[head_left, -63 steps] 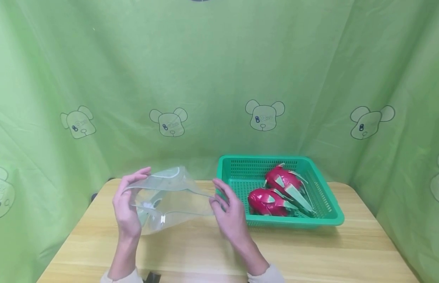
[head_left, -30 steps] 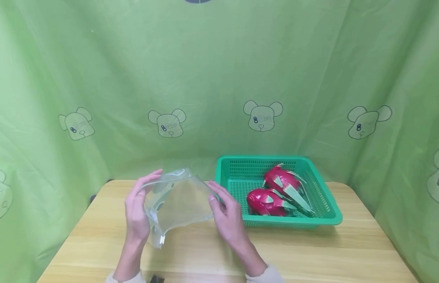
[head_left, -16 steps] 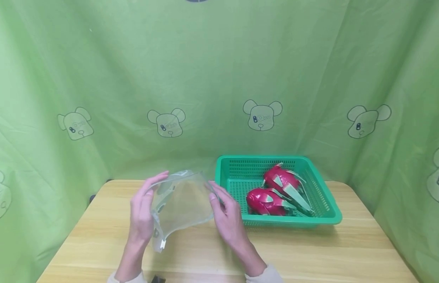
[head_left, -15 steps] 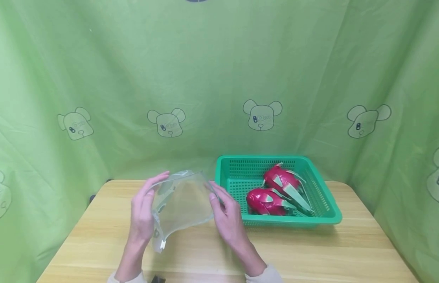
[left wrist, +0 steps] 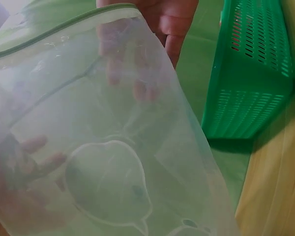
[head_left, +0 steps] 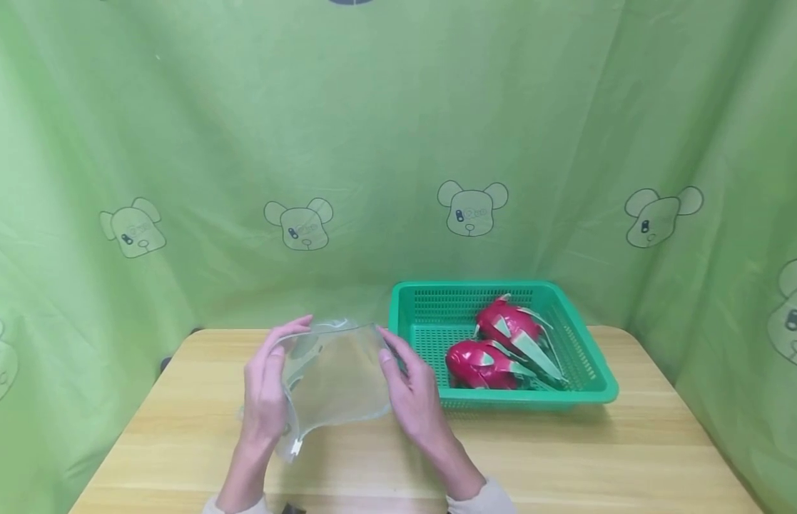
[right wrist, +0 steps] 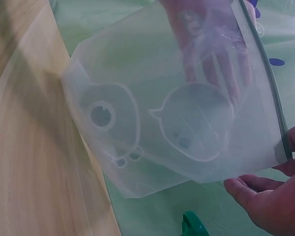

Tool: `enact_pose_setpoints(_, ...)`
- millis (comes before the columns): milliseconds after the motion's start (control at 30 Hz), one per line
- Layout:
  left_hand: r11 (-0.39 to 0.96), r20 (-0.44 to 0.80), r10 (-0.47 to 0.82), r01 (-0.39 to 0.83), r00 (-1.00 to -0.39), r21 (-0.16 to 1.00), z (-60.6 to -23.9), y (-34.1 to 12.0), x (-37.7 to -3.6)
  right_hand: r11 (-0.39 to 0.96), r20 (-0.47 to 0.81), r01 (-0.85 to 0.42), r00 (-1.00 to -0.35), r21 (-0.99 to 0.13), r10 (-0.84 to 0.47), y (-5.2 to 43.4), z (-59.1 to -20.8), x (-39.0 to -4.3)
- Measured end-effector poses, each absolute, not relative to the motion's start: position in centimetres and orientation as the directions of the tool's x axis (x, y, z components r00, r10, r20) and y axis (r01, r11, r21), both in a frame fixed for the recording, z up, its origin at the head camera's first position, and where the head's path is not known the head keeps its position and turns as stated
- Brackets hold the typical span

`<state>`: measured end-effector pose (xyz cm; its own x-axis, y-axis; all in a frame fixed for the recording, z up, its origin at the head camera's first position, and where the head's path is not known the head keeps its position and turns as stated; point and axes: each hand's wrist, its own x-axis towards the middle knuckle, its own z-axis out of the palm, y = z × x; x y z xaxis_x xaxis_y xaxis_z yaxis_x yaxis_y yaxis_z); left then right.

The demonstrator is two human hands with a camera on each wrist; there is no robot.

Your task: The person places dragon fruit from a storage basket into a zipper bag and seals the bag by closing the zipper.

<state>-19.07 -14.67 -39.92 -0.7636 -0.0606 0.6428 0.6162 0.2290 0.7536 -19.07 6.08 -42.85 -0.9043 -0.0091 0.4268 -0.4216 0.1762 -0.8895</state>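
A translucent slider zip bag (head_left: 340,378) is held above the table with its mouth spread apart. My left hand (head_left: 263,392) holds its left side, thumb towards me and fingers behind. Opposite, my right hand (head_left: 414,392) pinches the right corner of the mouth between thumb and fingers. The white slider (head_left: 297,447) sits at the bag's near lower corner. In the right wrist view, white-outlined prints mark the bag (right wrist: 137,162), and the left hand's fingers show through the film. Nothing is visible inside the bag.
To the right stands a green perforated plastic basket (head_left: 526,397). Two red dragon fruits with green scales, one nearer (head_left: 478,365) and one farther (head_left: 507,325), lie in it. A wooden table (head_left: 565,464) bears all this, before a green curtain (head_left: 385,128) with bear-head prints.
My left hand has shifted rightward, closer to the right hand, bringing the bag's left side along. The bag's slider corner dropped lower. The right hand has hardly moved, and the basket stays put.
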Motion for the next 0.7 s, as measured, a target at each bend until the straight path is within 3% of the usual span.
enact_pose_setpoints(400, 0.232, 0.625, -0.207, 0.583, -0.753, 0.779, -39.1, -16.0, -19.2, 0.214, 0.448, -0.44, -0.894, -0.872, -0.016, 6.5, -42.5, -19.0)
enact_pose_setpoints(700, 0.235, 0.639, -0.303, 0.594, -0.707, 0.769, -38.3, -17.1, -18.9, 0.197, 0.439, -0.433, -0.899, -0.879, -0.019, 7.1, -42.3, -19.2)
